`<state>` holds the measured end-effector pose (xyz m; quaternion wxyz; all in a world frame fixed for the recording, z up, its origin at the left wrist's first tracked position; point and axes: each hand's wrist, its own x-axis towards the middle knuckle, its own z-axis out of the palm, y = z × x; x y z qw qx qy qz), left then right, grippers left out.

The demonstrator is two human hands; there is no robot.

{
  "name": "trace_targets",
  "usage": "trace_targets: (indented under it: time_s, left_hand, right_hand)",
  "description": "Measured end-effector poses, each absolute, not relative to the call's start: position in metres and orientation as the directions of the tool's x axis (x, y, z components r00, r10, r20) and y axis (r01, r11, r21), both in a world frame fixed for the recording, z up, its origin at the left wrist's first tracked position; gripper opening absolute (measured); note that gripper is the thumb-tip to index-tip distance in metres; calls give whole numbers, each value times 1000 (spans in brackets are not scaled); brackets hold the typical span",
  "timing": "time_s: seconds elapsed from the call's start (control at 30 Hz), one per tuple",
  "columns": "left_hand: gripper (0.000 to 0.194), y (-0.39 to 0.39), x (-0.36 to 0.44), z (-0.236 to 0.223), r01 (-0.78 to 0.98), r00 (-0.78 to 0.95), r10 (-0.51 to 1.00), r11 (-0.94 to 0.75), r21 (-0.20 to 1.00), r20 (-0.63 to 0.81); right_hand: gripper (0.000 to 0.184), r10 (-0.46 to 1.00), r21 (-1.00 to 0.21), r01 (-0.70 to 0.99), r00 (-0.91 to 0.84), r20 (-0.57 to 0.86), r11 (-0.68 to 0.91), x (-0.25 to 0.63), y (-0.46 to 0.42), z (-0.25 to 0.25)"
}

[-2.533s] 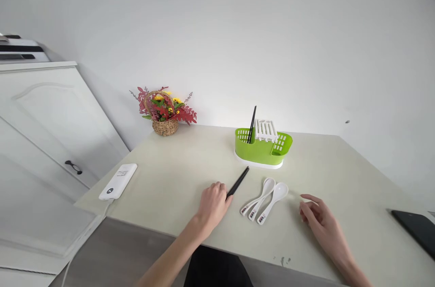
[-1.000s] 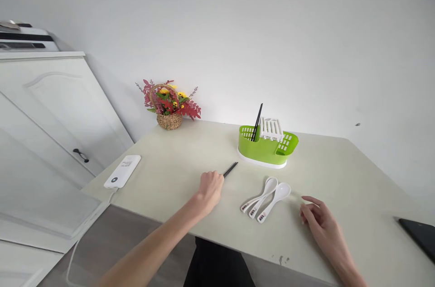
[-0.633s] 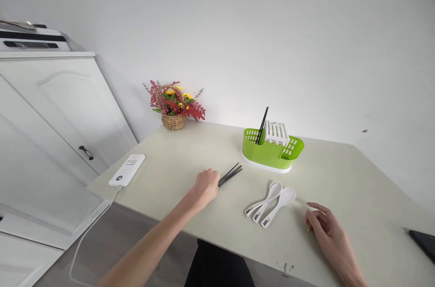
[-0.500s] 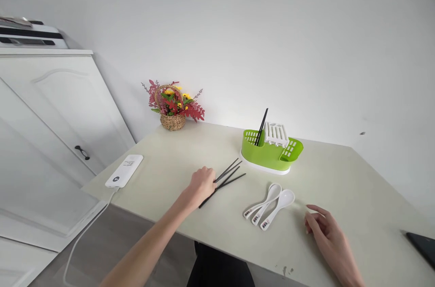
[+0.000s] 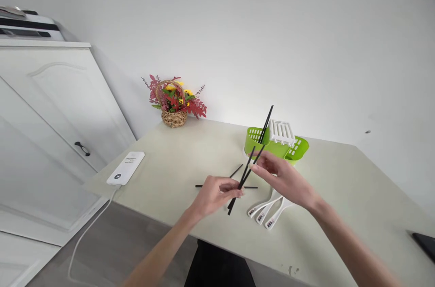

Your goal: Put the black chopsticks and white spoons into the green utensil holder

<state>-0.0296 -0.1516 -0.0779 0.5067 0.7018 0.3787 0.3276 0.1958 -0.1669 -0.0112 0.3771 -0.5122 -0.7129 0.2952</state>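
My left hand [image 5: 220, 194] pinches a pair of black chopsticks [image 5: 244, 174] above the table, tilted up to the right. The thumb and fingers of my right hand [image 5: 283, 178] close on the upper part of the same pair. Under my left hand, other loose black chopsticks [image 5: 251, 187] lie crossed on the table, their middles hidden. White spoons [image 5: 272, 220] lie below my right hand, which covers their bowls. Behind it stands a green cutlery holder [image 5: 250, 145] with a white slatted rack [image 5: 282, 133]. Two black chopsticks [image 5: 266, 125] lean in its left compartment.
A wicker basket of flowers [image 5: 174, 118] stands at the back left of the pale table [image 5: 190, 155]. A white power bank [image 5: 125, 168] with a cable lies at the left edge. A dark flat device [image 5: 424, 244] is at the far right, a white cabinet [image 5: 61, 110] on the left.
The bundle in my left hand has spread out; some chopsticks now lie on the table and a pair is lifted. My right hand has come left from the table to that pair.
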Motion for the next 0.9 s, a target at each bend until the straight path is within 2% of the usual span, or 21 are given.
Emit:
trace_targets:
  time_s: [0.2, 0.4, 0.73, 0.83, 0.9]
  left_hand:
    - [22, -167, -32, -92, 220, 445, 881, -280, 935, 159]
    - [23, -170, -36, -103, 277, 421, 894, -286, 917, 151]
    - [25, -177, -40, -134, 269, 274, 937, -293, 918, 219]
    - [27, -178, -44, -136, 298, 235, 944, -296, 908, 231]
    - [33, -178, -48, -139, 319, 162, 946, -319, 893, 280]
  right_hand:
    - [43, 891, -731, 525, -368, 266, 435, 181, -166, 9]
    - [38, 868, -643, 595, -424, 258, 482, 178, -180, 15]
    - [26, 889, -555, 695, -367, 273, 457, 166, -191, 8]
    - [30, 890, -569, 684, -352, 291, 456, 177, -180, 27]
    - [35, 902, -590, 693, -226, 367, 414, 196, -163, 53]
